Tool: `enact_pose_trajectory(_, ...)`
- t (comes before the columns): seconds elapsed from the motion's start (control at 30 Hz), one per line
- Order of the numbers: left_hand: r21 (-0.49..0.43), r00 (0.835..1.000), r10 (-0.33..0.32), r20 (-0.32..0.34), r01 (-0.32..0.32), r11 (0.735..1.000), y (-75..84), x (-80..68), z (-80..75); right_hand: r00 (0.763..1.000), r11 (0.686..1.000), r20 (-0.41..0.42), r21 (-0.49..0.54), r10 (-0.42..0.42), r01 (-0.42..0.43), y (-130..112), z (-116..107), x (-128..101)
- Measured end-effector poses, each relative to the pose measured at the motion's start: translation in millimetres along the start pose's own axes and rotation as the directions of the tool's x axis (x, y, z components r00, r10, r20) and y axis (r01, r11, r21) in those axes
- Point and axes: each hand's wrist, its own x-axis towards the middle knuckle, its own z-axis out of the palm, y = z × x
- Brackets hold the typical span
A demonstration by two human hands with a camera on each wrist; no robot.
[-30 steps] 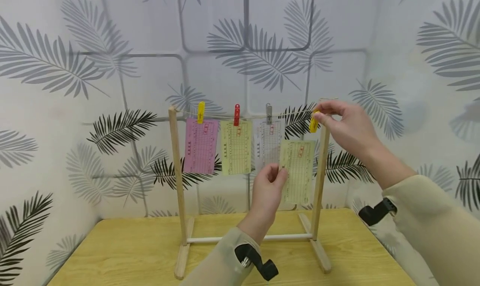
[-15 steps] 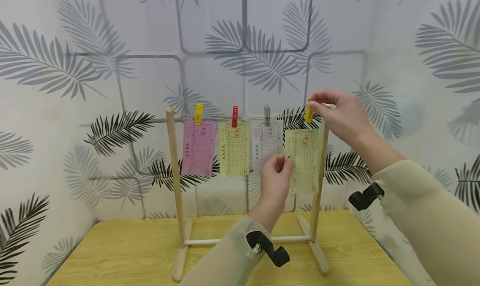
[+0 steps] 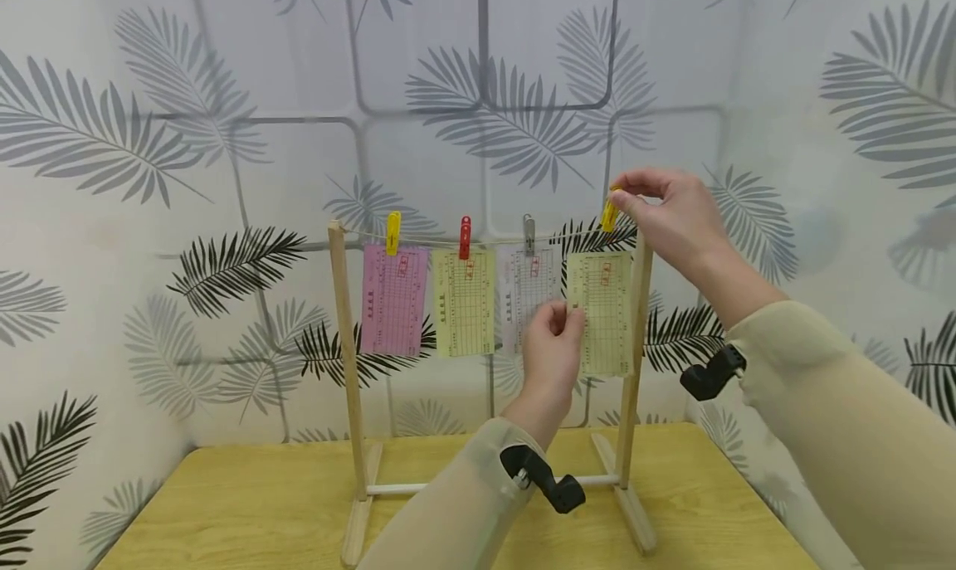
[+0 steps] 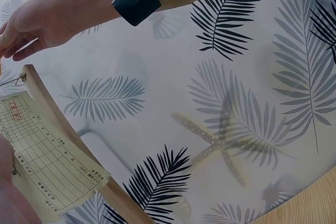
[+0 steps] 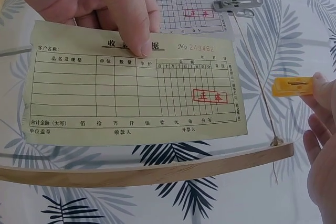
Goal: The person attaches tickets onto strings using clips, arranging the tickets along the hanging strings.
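Observation:
My left hand [image 3: 551, 350] pinches the left edge of a pale yellow-green receipt slip [image 3: 601, 313], which hangs upright just below the string [image 5: 257, 82] at its right end. In the right wrist view, the thumb [image 5: 134, 32] lies flat on the slip's printed face. My right hand [image 3: 675, 221] pinches a yellow clothespin [image 5: 293, 86] by its tail end, above the slip and close to the string. Left of the held slip, a grey clothespin [image 3: 529, 235] clips a white slip [image 3: 523, 284] to the string; the left hand partly covers that white slip.
Farther left, a red clothespin [image 3: 465, 238] holds a yellow slip [image 3: 465, 304] and another yellow clothespin [image 3: 393, 233] holds a pink slip [image 3: 393, 300]. Wooden posts [image 3: 346, 354] carry the string, standing on a wood-grain table [image 3: 246, 504] before a leaf-patterned backdrop [image 3: 478, 155].
The left hand has raised the yellow-green slip toward the string and slightly right. The right hand has moved up and left with its clothespin, away from the right post.

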Motion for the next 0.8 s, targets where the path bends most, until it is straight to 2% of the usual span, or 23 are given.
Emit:
enact_pose_trajectory(0.2, -0.004, 1.0, -0.001, 0.012, 0.001, 1.0, -1.8, 6.9, -0.7, 1.0, 1.0, 0.009, -0.007, 0.005, -0.005, 3, 5, 6)
enact_pose_trajectory(0.47, 0.032, 1.0, 0.016, -0.005, -0.016, 0.999, 2.4, 15.8, 0.2, 1.0, 0.999, 0.03, -0.037, -0.008, 0.009, 4, 9, 11)
enact_pose_trajectory(0.8, 0.021, 1.0, 0.01, -0.007, -0.01, 1.0, 4.1, 19.4, 0.6, 0.997, 0.998, 0.08, -0.069, 0.003, 0.003, 8, 12, 8)
